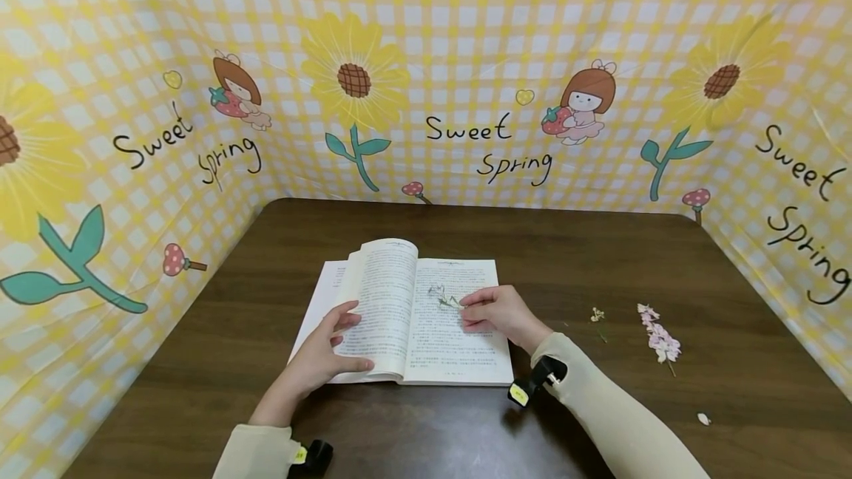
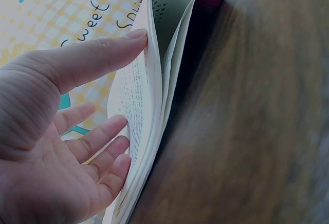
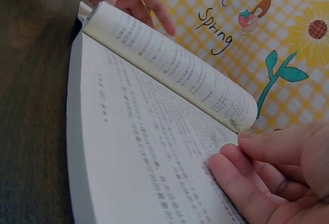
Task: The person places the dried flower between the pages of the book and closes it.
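Note:
A thick book (image 1: 455,350) lies spread on the table, its left pages (image 1: 386,301) bulging upward. My left hand (image 1: 321,352) rests on those left pages, thumb near the bottom edge and fingers spread; the left wrist view shows the thumb (image 2: 113,54) and fingertips touching the curved paper. Over the right page, my right hand (image 1: 495,313) pinches the stem of a small flower sprig (image 1: 447,301) between thumb and fingers. The sprig has thin green leaves and a pale head. In the right wrist view only a bit of the sprig (image 3: 235,125) shows beyond the fingertips.
Right of the book on the dark wooden table (image 1: 566,242) lie a small cream flower sprig (image 1: 597,314), a pale pink flower spike (image 1: 659,335) and a loose white petal (image 1: 703,418). A yellow checked cloth (image 1: 452,43) encloses the table's back and sides.

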`<action>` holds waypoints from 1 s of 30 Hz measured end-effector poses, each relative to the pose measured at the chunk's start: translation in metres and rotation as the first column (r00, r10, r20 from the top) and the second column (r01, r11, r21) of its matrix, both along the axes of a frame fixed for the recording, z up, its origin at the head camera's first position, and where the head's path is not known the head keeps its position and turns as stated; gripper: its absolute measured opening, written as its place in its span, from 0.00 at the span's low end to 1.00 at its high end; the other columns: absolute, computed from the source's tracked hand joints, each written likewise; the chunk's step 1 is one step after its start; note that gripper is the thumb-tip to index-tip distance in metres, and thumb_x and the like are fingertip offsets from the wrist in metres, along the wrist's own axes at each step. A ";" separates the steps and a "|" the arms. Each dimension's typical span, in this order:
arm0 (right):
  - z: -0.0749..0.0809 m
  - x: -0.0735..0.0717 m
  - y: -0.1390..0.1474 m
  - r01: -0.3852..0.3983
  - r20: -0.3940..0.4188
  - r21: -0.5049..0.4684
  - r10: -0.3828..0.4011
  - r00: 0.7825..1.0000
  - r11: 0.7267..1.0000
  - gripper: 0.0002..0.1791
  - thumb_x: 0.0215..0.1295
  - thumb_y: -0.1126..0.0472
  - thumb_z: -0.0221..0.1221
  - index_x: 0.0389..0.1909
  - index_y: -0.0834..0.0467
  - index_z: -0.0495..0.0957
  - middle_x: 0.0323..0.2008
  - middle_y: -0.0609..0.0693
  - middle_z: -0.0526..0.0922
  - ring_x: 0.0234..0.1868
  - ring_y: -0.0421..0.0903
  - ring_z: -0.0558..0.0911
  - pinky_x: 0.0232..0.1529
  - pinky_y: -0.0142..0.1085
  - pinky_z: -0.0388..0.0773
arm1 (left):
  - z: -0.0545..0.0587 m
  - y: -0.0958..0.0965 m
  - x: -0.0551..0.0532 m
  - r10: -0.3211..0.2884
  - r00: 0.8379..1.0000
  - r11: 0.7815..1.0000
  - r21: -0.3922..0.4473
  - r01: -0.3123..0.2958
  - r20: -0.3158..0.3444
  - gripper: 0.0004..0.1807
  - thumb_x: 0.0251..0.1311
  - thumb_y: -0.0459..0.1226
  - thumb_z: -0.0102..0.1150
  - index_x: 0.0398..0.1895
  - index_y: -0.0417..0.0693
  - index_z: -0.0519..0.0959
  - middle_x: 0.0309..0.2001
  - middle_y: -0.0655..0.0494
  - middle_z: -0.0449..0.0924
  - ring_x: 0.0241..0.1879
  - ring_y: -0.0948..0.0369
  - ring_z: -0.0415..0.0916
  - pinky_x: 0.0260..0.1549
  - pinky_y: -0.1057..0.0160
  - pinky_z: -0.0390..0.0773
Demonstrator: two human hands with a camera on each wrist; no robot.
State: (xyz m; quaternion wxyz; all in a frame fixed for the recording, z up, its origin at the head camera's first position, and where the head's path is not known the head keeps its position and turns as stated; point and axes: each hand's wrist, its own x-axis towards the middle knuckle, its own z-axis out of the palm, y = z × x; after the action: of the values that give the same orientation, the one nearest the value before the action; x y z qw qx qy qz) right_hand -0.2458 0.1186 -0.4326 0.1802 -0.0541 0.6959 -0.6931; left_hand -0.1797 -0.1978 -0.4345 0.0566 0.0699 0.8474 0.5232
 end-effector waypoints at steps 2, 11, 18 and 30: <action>0.000 0.000 -0.001 -0.009 0.008 0.006 0.009 1.000 1.000 0.16 0.61 0.79 0.60 0.49 0.81 0.75 0.31 0.60 0.85 0.30 0.45 0.85 0.37 0.41 0.85 | 0.000 0.000 0.000 -0.001 1.000 1.000 -0.003 0.001 -0.001 0.55 0.41 0.32 0.81 0.73 0.38 0.57 0.64 0.36 0.68 0.67 0.42 0.62 0.65 0.40 0.59; 0.004 -0.003 -0.001 -0.048 0.075 0.053 0.044 0.996 0.997 0.14 0.67 0.74 0.58 0.51 0.77 0.76 0.34 0.61 0.86 0.31 0.47 0.86 0.38 0.41 0.85 | -0.001 -0.001 0.001 -0.012 1.000 1.000 -0.015 0.012 -0.024 0.55 0.41 0.33 0.81 0.73 0.37 0.57 0.64 0.35 0.68 0.65 0.41 0.63 0.64 0.39 0.60; 0.008 -0.002 0.007 -0.136 0.105 -0.010 0.136 0.985 0.991 0.20 0.71 0.69 0.54 0.58 0.79 0.70 0.39 0.64 0.85 0.35 0.49 0.87 0.41 0.41 0.85 | -0.001 -0.001 0.001 -0.007 1.000 1.000 -0.010 0.007 -0.008 0.56 0.41 0.33 0.81 0.73 0.38 0.57 0.64 0.36 0.68 0.66 0.42 0.62 0.65 0.40 0.59; 0.019 0.010 0.024 -0.246 0.063 -0.020 0.247 0.967 0.969 0.26 0.77 0.64 0.47 0.64 0.81 0.61 0.55 0.75 0.76 0.45 0.55 0.86 0.48 0.45 0.82 | 0.000 0.000 0.000 0.001 1.000 1.000 -0.012 -0.001 -0.002 0.55 0.41 0.32 0.81 0.73 0.39 0.58 0.64 0.37 0.68 0.66 0.42 0.62 0.65 0.40 0.59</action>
State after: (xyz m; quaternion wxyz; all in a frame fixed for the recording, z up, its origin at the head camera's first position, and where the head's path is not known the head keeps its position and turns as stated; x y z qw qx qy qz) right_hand -0.2354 0.1428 -0.4131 0.2871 -0.1186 0.6733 -0.6710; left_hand -0.1796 -0.1979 -0.4349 0.0560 0.0695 0.8505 0.5183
